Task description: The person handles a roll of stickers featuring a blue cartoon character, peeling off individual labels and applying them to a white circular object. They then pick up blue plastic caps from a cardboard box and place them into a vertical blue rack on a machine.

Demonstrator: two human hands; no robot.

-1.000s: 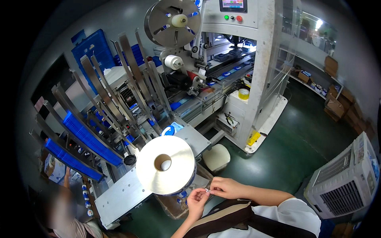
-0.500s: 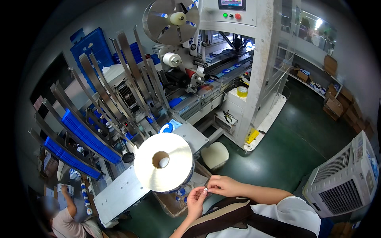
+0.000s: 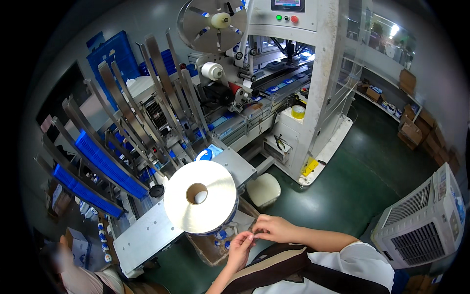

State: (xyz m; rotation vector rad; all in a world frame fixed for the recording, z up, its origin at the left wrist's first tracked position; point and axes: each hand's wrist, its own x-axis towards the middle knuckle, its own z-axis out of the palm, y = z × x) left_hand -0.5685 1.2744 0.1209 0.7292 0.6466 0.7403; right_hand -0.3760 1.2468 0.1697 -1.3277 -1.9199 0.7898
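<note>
Just past my body, my left hand (image 3: pixel 240 247) and my right hand (image 3: pixel 275 228) meet with the fingertips pinched together. Whatever lies between them is too small and hidden to make out. Ahead and to the left, a large white roll (image 3: pixel 218 172) with a cardboard core (image 3: pixel 190 196) lies flat on a metal plate (image 3: pixel 147 239). An open carton (image 3: pixel 201 251) with blue and white pieces inside stands below, beyond my left hand.
Tall metal guide rails holding blue stacks (image 3: pixel 110 169) rise at left. A machine cabinet (image 3: pixel 307 142) with a conveyor stands ahead. Nearby are a white stool (image 3: pixel 263 190) and, at right, an air cooler (image 3: pixel 425 220). Another person (image 3: pixel 81 277) sits at lower left.
My hands stay together; the small whitish bit between the fingertips no longer shows. The other person at lower left has shifted, and their arm has left the bench. Packs on the conveyor have moved.
</note>
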